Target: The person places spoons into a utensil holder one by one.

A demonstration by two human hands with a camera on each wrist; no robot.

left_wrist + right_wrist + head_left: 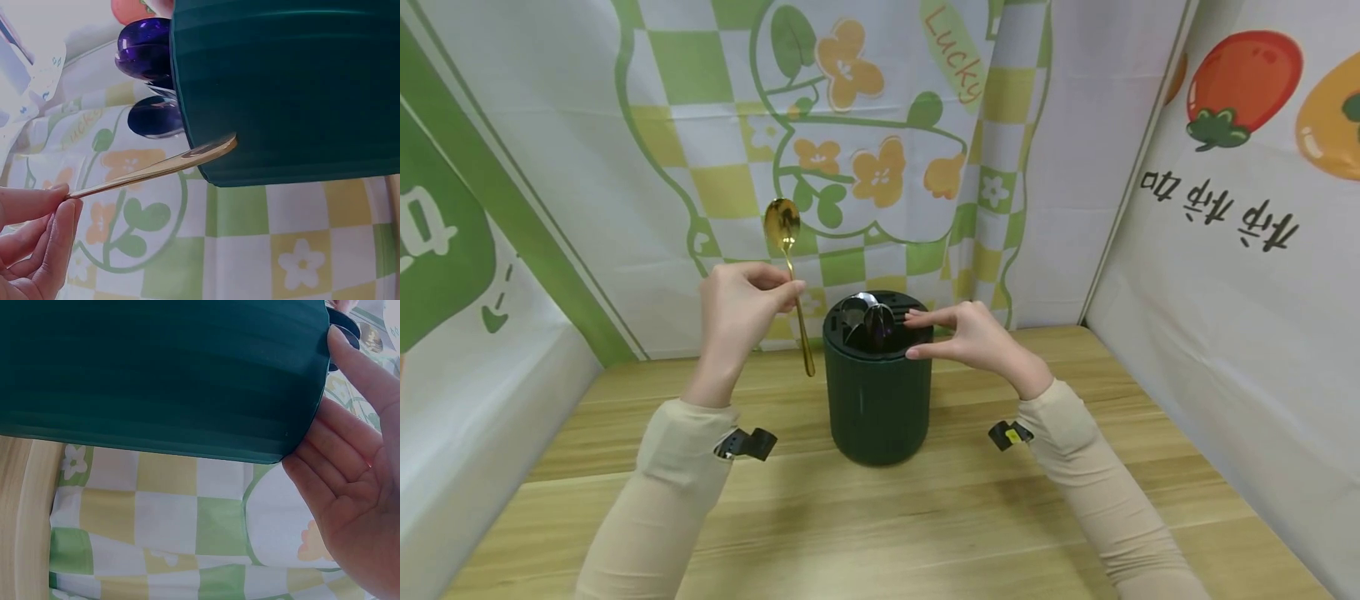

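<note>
A gold spoon [782,223] stands nearly upright, bowl up, its stem pinched between thumb and fingers of my left hand [741,312]. Its handle [156,170] hangs down beside a dark green ribbed utensil holder [877,408]. Shiny spoon bowls [878,323] poke up from the holder's slotted top, with purplish reflections in the left wrist view. At the right of that top, my right hand [973,337] rests on the rim with thumb and fingers spread and fairly straight. In the right wrist view the thumb [342,347] touches the rim; some fingertips are hidden behind the holder.
The holder stands on a wood-grain table [880,533]. Close behind it hangs a printed curtain [715,100] with checks and flowers. A white printed wall panel [1247,317] borders the right side, another panel [482,400] the left.
</note>
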